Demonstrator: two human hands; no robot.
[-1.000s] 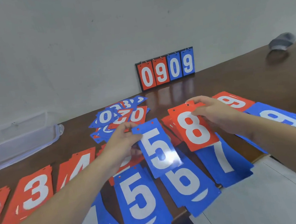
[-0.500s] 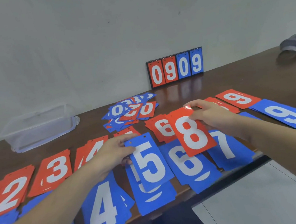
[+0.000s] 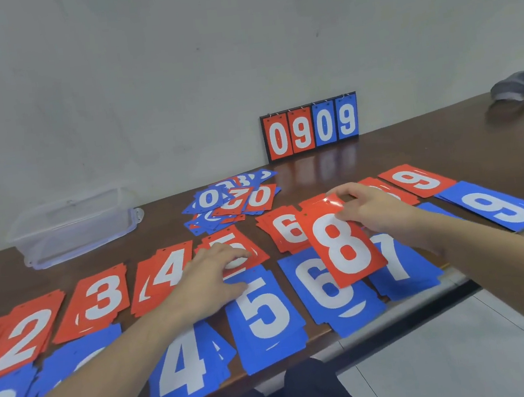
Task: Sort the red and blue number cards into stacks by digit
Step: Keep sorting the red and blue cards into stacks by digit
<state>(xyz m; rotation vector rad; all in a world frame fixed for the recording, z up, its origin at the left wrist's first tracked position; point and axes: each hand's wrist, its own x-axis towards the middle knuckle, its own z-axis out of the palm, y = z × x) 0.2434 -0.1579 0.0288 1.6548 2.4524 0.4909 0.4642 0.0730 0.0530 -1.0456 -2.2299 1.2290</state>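
A: Left hand (image 3: 213,279) flat, fingers straight on blue 5 stack (image 3: 266,314), centre frame — laid down.
B: Right hand (image 3: 374,210) pinching red 8 card (image 3: 342,247) above blue 6 — needs red 8 pile, probably right of centre.

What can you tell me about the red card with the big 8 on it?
The flat, glossy red rectangular card with a big white 8 looks like thin plastic, with light glaring off its top edge. The right hand pinches it near the top right corner. It is tilted, the top leaning left, and held in front of the blue 6 stack, blue 7 stack and red 6 stack, hiding part of each.
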